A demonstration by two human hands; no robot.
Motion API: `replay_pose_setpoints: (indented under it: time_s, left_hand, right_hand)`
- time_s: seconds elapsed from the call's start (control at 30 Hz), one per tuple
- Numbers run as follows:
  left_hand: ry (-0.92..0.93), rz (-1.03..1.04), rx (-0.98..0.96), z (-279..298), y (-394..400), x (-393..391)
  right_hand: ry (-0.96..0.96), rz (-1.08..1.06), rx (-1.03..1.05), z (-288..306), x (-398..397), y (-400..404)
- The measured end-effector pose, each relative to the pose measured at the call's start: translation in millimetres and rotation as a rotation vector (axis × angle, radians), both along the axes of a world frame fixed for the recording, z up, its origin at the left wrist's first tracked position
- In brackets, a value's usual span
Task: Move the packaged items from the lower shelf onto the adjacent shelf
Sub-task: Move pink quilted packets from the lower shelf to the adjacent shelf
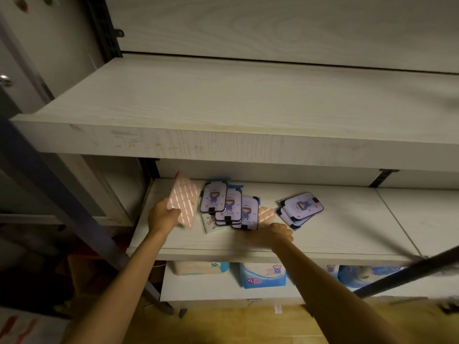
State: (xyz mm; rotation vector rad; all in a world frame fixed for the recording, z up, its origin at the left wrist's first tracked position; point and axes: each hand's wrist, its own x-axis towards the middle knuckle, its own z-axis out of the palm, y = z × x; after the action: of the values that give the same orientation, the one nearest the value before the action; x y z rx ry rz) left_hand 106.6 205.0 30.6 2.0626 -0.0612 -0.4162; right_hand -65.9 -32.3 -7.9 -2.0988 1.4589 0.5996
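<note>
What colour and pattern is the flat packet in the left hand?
Pink flat packet with pale slanted dashes in rows, gripped by the left hand; head view.

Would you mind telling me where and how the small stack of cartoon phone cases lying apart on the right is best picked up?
Grip the stack of cartoon phone cases by its long edges, coming from the front right. It lies flat and fanned on the shelf, clear of the other pile, so the right hand beside it can probably pinch all layers together.
</note>
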Motion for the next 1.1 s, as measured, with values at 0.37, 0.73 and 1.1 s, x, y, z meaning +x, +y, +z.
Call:
replay_pose_setpoints:
  time_s: [0.37, 0.73, 1.1]
  left_hand:
    - [0.043, -0.004, -0.099, 6.0, -5.7, -10.2]
    - [0.330, -0.043, -0.423, 3.6, -20.8, -20.1]
    - [0.590, -0.277, -0.601, -1.0, -76.2, -93.0]
  right_hand:
    - [-0.157, -0.067, 0.006, -12.7, 16.2, 2.8]
    - [-0.690, -0.547, 0.498, 27.5, -30.9, -29.6]
    - [-1.047, -0.550, 0.567, 49.2, -156.2, -55.3]
